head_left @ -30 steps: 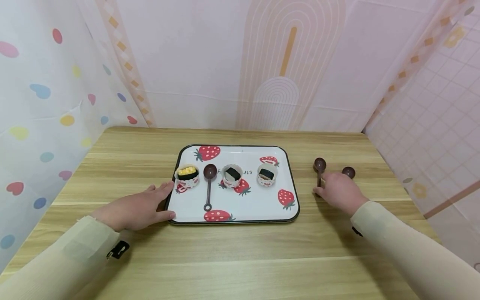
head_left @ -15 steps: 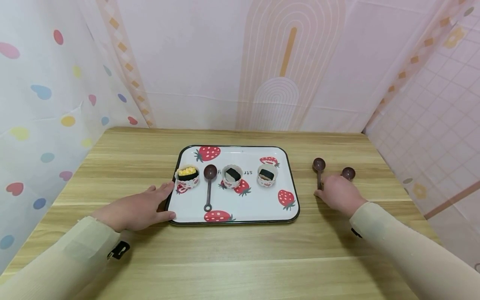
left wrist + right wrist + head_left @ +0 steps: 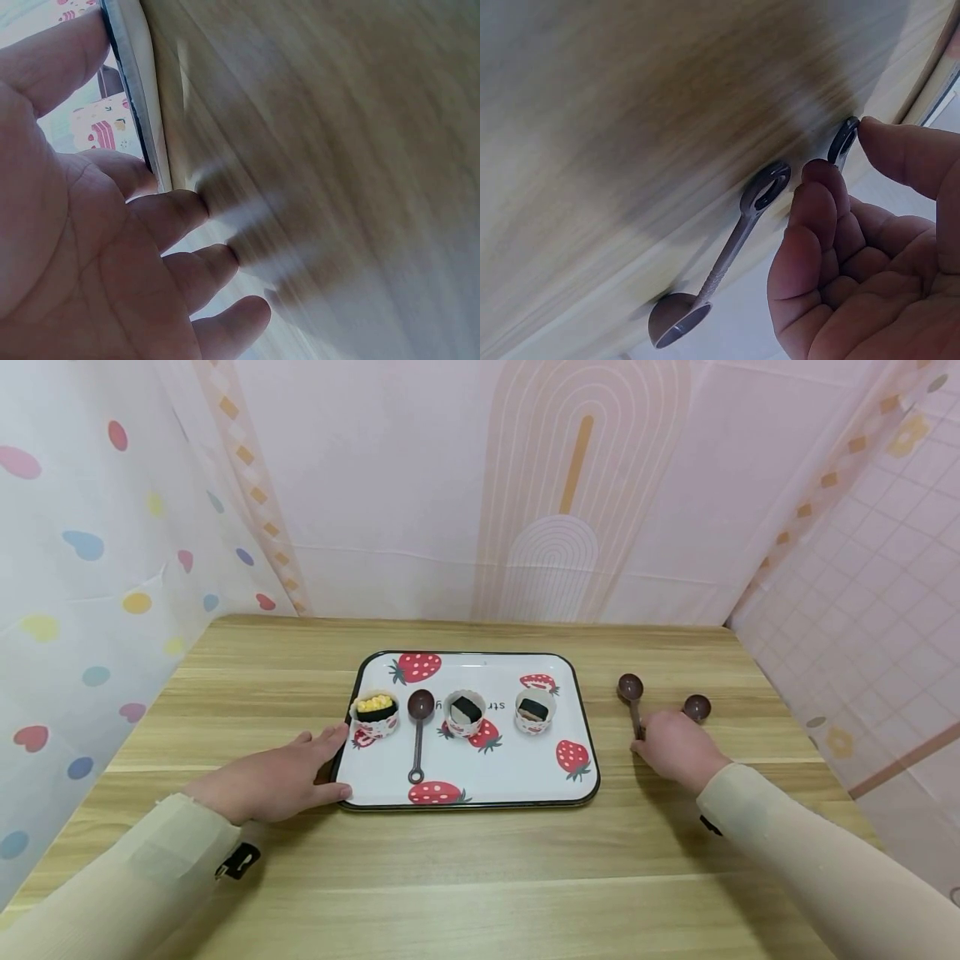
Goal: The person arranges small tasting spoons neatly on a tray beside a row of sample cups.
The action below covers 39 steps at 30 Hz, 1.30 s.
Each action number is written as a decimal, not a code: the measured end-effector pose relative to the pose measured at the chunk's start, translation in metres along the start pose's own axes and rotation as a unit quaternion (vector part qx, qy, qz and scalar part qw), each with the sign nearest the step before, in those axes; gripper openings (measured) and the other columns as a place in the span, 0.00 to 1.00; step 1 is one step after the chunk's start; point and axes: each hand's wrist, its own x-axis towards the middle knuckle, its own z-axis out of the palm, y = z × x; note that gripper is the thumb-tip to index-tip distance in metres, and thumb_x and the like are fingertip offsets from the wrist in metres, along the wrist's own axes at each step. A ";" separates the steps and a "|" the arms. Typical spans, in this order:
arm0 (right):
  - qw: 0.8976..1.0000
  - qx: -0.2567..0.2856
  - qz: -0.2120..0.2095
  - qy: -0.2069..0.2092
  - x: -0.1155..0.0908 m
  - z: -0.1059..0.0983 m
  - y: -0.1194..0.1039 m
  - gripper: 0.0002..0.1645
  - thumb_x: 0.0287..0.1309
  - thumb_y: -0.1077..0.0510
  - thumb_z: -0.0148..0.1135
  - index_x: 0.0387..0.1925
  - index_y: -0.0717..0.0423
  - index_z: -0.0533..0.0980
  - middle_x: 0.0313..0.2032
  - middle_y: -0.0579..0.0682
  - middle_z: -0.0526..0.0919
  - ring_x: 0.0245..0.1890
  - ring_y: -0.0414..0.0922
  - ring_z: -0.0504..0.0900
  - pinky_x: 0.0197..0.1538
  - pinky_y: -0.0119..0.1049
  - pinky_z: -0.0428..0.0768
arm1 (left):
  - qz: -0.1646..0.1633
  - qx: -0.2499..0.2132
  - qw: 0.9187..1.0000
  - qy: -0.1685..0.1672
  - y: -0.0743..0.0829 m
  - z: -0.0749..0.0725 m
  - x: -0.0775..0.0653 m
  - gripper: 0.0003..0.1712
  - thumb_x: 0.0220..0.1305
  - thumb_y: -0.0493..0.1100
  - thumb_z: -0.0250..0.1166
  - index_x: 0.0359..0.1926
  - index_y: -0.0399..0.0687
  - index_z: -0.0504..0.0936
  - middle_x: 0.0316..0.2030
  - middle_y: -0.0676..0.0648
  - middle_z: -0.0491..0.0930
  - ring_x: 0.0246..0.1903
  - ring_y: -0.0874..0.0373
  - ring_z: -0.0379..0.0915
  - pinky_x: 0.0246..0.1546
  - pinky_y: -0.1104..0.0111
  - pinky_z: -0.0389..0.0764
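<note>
My left hand rests at the left edge of the strawberry-print tray, its fingers stretched out. In the left wrist view the thumb touches the tray rim and the other fingertips meet the table. To the right of the tray, my right hand pinches a brown measuring spoon by its handle end. The right wrist view shows that spoon's ring between thumb and fingertip. A second brown measuring spoon lies beside this hand, its handle hidden in the head view.
Three paper cups stand on the tray: one with yellow-topped sushi, the middle cup and the right cup with seaweed-wrapped pieces. Another brown measuring spoon lies between the left and middle cups. Patterned curtains enclose the wooden table.
The pinched spoon's bowl has swung slightly left and away, so its handle now slants. My right hand has shifted only a little; the left hand and tray stay put.
</note>
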 end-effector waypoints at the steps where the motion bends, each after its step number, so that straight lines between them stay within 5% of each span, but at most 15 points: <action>1: 1.000 0.000 -0.001 0.001 0.000 0.000 0.000 0.15 0.66 0.57 0.69 0.25 0.57 0.76 0.21 0.48 0.77 0.24 0.44 0.75 0.28 0.34 0.72 | -0.001 0.000 1.000 -0.001 0.000 0.000 0.000 0.62 0.69 0.74 0.60 0.84 0.37 0.48 0.81 0.31 0.53 0.78 0.22 0.47 0.73 0.32 0.61; 16: 1.000 0.015 0.016 -0.011 0.002 0.000 0.000 0.14 0.67 0.57 0.69 0.26 0.58 0.79 0.23 0.49 0.79 0.24 0.44 0.75 0.28 0.34 0.71 | 0.006 -0.004 1.000 0.003 0.000 0.001 0.000 0.62 0.70 0.74 0.59 0.84 0.36 0.48 0.81 0.30 0.52 0.78 0.22 0.47 0.73 0.33 0.61; 27: 0.998 0.048 0.039 -0.028 0.005 0.001 0.000 0.12 0.68 0.58 0.67 0.39 0.66 0.85 0.34 0.56 0.86 0.30 0.47 0.79 0.32 0.37 0.76 | 0.001 -0.003 1.000 0.001 0.001 0.000 -0.001 0.62 0.70 0.74 0.59 0.84 0.37 0.48 0.81 0.30 0.52 0.78 0.22 0.47 0.74 0.33 0.59; 39: 0.992 0.117 0.050 -0.002 0.003 0.000 0.002 0.09 0.69 0.60 0.62 0.36 0.62 0.83 0.26 0.51 0.82 0.25 0.45 0.76 0.27 0.35 0.73 | 0.006 -0.001 1.000 0.007 0.000 0.001 -0.001 0.62 0.70 0.74 0.60 0.84 0.36 0.49 0.81 0.31 0.53 0.77 0.22 0.48 0.73 0.33 0.63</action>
